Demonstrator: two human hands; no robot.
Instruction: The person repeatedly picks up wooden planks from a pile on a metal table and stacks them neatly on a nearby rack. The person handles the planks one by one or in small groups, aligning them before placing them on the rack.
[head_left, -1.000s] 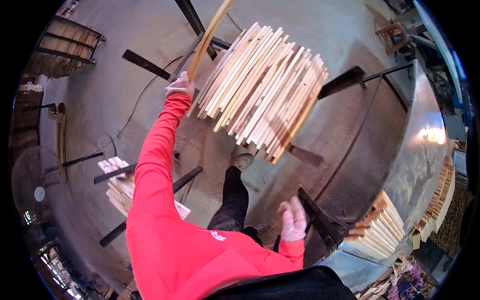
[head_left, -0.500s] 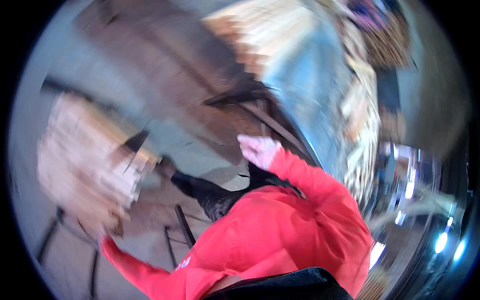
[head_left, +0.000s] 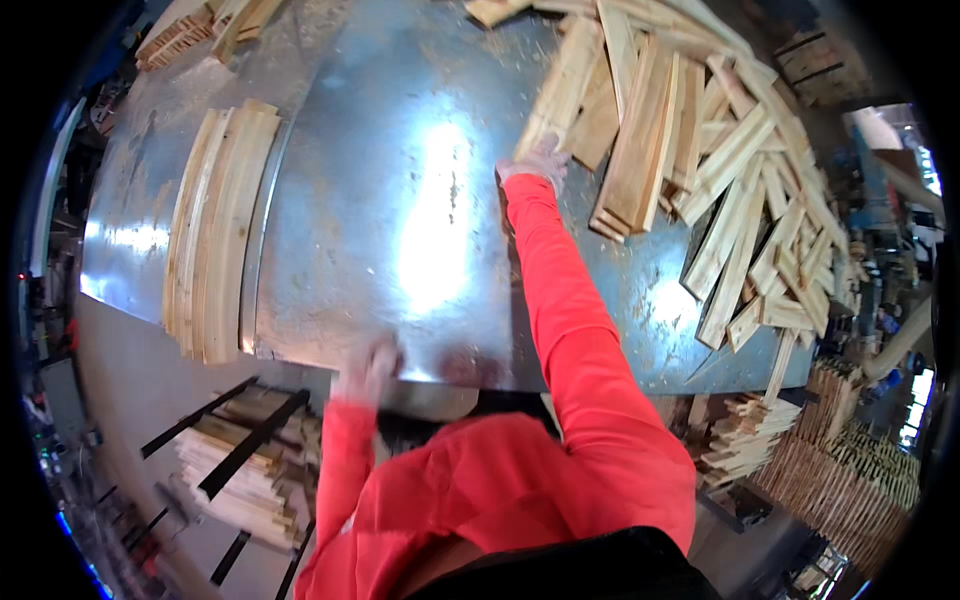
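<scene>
My right hand (head_left: 540, 165) reaches out over a shiny metal table (head_left: 350, 170), its fingers closed on the near end of a flat wooden board (head_left: 568, 80). Beside that board lie a shorter board (head_left: 597, 118) and a thick stack of planks (head_left: 640, 140). Smeared by motion, my left hand (head_left: 370, 370) is at the table's near edge; its fingers cannot be made out. Nothing can be seen in it.
A row of long boards (head_left: 215, 230) lies along a raised seam on the left. Loose wooden strips (head_left: 760, 230) are heaped at right. Stacked lumber stands below the table on racks (head_left: 240, 460) at left and in piles (head_left: 840, 450) at right.
The view has swung from the floor and lumber stacks to the metal table. My right arm now stretches forward to a board; my left hand has come in to the table's near edge.
</scene>
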